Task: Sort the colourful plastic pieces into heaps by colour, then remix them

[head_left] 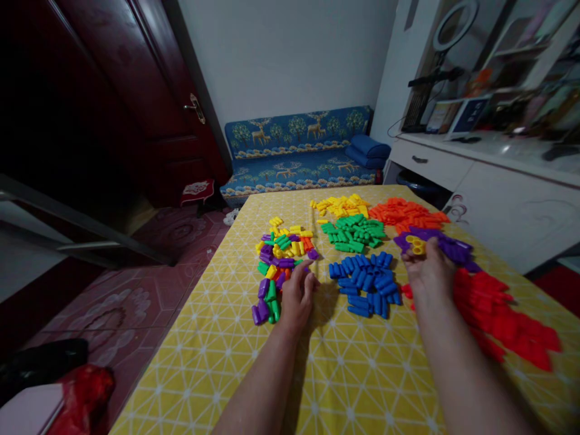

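My right hand (429,272) grips a few yellow plastic tube blocks (415,244), their round hollow ends facing up. It hangs above the purple pile (446,246), close to the red pile (498,308). At the right edge of a mixed-colour pile (276,257), my left hand (299,296) hovers with loosely bent fingers slightly apart and nothing visible in them. That pile holds yellow, green, purple and orange blocks. Between my hands lies a pile of blue blocks (365,281). Behind it are green blocks (356,232), yellow blocks (342,205) and orange blocks (405,212).
A yellow patterned cloth (217,356) covers the table. Past its far edge stands a blue sofa (294,154) with deer prints. A white cabinet (498,205) runs along the right, with a ring light (455,27) on top. At left are a dark red door (149,90) and a metal frame (86,220).
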`<action>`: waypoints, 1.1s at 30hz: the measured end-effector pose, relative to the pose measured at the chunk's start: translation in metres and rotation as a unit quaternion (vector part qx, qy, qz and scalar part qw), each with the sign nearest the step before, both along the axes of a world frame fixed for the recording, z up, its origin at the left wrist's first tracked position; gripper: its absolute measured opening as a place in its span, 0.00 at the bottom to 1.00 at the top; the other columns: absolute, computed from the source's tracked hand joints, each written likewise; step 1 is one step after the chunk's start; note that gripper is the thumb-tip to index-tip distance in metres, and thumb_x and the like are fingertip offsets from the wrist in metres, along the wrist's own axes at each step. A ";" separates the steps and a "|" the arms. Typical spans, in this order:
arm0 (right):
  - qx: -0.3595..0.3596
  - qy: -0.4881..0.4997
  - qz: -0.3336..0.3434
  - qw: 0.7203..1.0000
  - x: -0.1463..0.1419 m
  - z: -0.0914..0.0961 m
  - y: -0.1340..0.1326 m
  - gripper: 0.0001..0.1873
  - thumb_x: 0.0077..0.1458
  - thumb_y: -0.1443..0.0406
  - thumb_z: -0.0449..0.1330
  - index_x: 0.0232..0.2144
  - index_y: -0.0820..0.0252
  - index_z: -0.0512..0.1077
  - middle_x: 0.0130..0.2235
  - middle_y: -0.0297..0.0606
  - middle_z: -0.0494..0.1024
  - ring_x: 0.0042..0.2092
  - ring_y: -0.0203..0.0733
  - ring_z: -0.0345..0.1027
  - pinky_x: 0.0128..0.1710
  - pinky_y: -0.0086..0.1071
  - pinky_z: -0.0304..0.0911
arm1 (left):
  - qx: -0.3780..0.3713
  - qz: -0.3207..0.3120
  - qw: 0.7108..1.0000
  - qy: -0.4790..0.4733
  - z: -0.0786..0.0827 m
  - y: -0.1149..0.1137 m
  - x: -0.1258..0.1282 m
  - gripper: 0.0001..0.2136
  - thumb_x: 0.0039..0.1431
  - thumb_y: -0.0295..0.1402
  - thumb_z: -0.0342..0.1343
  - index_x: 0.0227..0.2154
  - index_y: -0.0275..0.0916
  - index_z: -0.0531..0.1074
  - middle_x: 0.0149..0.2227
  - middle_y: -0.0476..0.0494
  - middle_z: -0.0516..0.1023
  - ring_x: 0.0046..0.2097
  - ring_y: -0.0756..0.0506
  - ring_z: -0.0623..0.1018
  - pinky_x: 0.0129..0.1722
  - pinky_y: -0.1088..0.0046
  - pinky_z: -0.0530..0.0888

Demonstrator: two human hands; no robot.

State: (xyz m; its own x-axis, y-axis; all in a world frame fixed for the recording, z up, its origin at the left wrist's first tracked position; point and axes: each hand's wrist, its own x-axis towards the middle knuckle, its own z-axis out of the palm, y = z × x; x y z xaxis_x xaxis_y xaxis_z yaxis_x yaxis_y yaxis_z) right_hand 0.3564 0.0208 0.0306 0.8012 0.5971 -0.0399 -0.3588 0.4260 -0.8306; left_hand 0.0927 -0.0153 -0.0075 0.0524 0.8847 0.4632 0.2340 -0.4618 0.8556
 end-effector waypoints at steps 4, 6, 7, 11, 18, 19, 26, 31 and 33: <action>-0.028 0.044 0.040 0.998 -0.002 -0.009 -0.002 0.19 0.45 0.56 0.69 0.26 0.59 0.64 0.19 0.24 0.65 0.21 0.28 0.61 0.22 0.23 0.62 | 0.030 0.013 0.999 0.040 -0.002 0.000 -0.001 0.14 0.65 0.31 0.48 0.52 0.41 0.69 0.29 0.48 0.78 0.29 0.49 0.77 0.31 0.75 0.72; -0.016 0.034 0.067 0.997 -0.014 -0.008 -0.003 0.21 0.42 0.55 0.71 0.27 0.60 0.65 0.20 0.24 0.66 0.21 0.28 0.62 0.22 0.24 0.62 | 0.070 0.053 0.993 0.084 0.000 -0.001 -0.004 0.12 0.64 0.29 0.48 0.47 0.41 0.72 0.33 0.45 0.79 0.34 0.47 0.78 0.37 0.71 0.73; -0.003 0.027 0.071 0.997 -0.018 -0.007 -0.004 0.22 0.41 0.55 0.71 0.28 0.60 0.65 0.21 0.25 0.66 0.22 0.28 0.62 0.23 0.24 0.62 | 0.091 0.084 0.986 0.113 0.002 -0.001 -0.007 0.11 0.64 0.28 0.48 0.45 0.40 0.73 0.35 0.44 0.79 0.37 0.46 0.78 0.40 0.69 0.73; 0.049 0.013 -0.008 0.999 -0.017 -0.005 -0.006 0.19 0.41 0.57 0.69 0.31 0.59 0.67 0.23 0.25 0.66 0.25 0.28 0.63 0.26 0.24 0.64 | 0.102 0.239 0.935 0.241 0.016 -0.006 -0.019 0.10 0.60 0.31 0.52 0.41 0.42 0.76 0.43 0.40 0.78 0.49 0.39 0.73 0.51 0.57 0.67; 0.043 -0.002 0.007 0.999 -0.024 -0.004 -0.010 0.19 0.39 0.60 0.68 0.36 0.58 0.71 0.26 0.25 0.69 0.26 0.29 0.65 0.26 0.24 0.63 | -0.018 0.286 0.882 0.374 0.014 -0.006 -0.028 0.25 0.50 0.33 0.59 0.54 0.42 0.70 0.58 0.34 0.69 0.58 0.32 0.66 0.56 0.51 0.63; 0.042 -0.007 0.030 0.999 -0.031 -0.003 -0.011 0.20 0.38 0.59 0.68 0.37 0.58 0.72 0.27 0.26 0.70 0.26 0.29 0.65 0.26 0.24 0.63 | -0.018 0.275 0.883 0.380 0.012 -0.005 -0.028 0.25 0.51 0.32 0.58 0.54 0.42 0.70 0.58 0.34 0.69 0.58 0.32 0.66 0.56 0.51 0.64; -0.012 -0.107 0.299 0.948 -0.081 0.005 -0.022 0.20 0.43 0.57 0.68 0.39 0.60 0.75 0.30 0.31 0.74 0.26 0.30 0.64 0.24 0.24 0.60 | 0.009 0.260 0.888 0.380 0.009 0.001 -0.030 0.14 0.58 0.30 0.53 0.45 0.44 0.77 0.51 0.40 0.77 0.56 0.32 0.67 0.54 0.49 0.64; -0.067 -0.251 0.491 0.831 -0.115 -0.007 -0.033 0.15 0.47 0.59 0.63 0.37 0.59 0.75 0.25 0.30 0.74 0.23 0.32 0.63 0.22 0.24 0.57 | 0.018 0.266 0.890 0.369 0.007 0.002 -0.029 0.12 0.59 0.30 0.52 0.42 0.45 0.77 0.47 0.42 0.79 0.57 0.33 0.67 0.54 0.51 0.63; -0.077 -0.328 0.497 0.800 -0.125 -0.015 -0.035 0.12 0.48 0.62 0.62 0.36 0.59 0.76 0.26 0.31 0.75 0.26 0.35 0.67 0.24 0.26 0.60 | 0.016 0.266 0.892 0.365 0.006 0.002 -0.029 0.12 0.58 0.29 0.53 0.41 0.45 0.78 0.46 0.42 0.79 0.56 0.33 0.67 0.54 0.51 0.62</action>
State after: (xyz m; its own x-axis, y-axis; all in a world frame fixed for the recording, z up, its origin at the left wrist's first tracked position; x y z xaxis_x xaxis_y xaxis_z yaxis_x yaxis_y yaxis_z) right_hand 0.2318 -0.0144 0.0153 -0.1868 0.9806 0.0595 0.0787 0.0753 -0.9941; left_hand 0.0633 -0.0133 -0.0010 -0.0733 0.8610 0.5034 0.9169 -0.1404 0.3736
